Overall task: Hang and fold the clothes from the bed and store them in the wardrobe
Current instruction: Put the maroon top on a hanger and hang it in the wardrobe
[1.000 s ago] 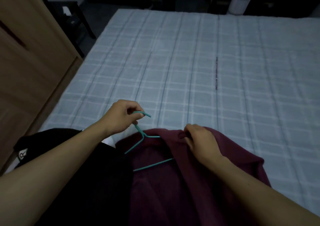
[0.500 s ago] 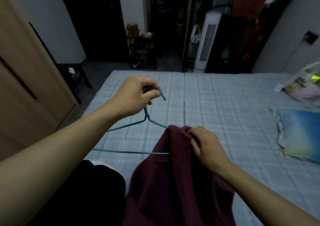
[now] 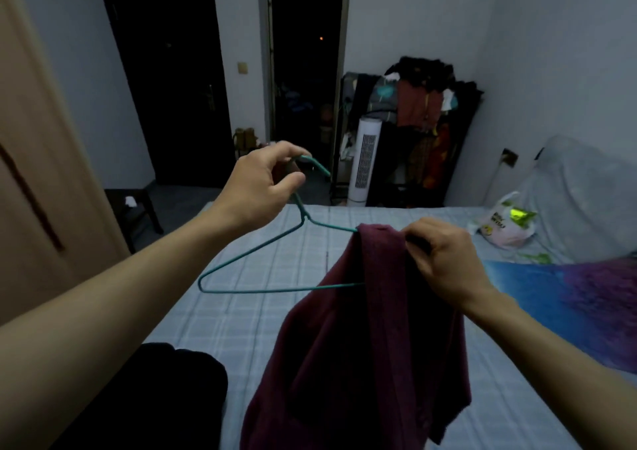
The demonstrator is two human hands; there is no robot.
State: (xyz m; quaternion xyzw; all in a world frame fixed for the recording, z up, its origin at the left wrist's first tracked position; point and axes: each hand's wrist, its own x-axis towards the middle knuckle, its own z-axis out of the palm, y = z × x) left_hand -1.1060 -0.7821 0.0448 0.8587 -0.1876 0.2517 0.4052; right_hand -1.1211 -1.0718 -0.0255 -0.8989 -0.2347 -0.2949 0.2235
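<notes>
The hanger is held above the bed, its hook at 12 o'clock in the left hand. The garment hangs from the hanger's 3 o'clock arm, gripped at its top by the right hand. A second garment lies on the bed at 7 o'clock. The pillow lies at 3 o'clock, the bag at 2 o'clock. Beyond the bed at 12 o'clock stand the fan and the clothes rack. The wardrobe stands at 9 o'clock.
</notes>
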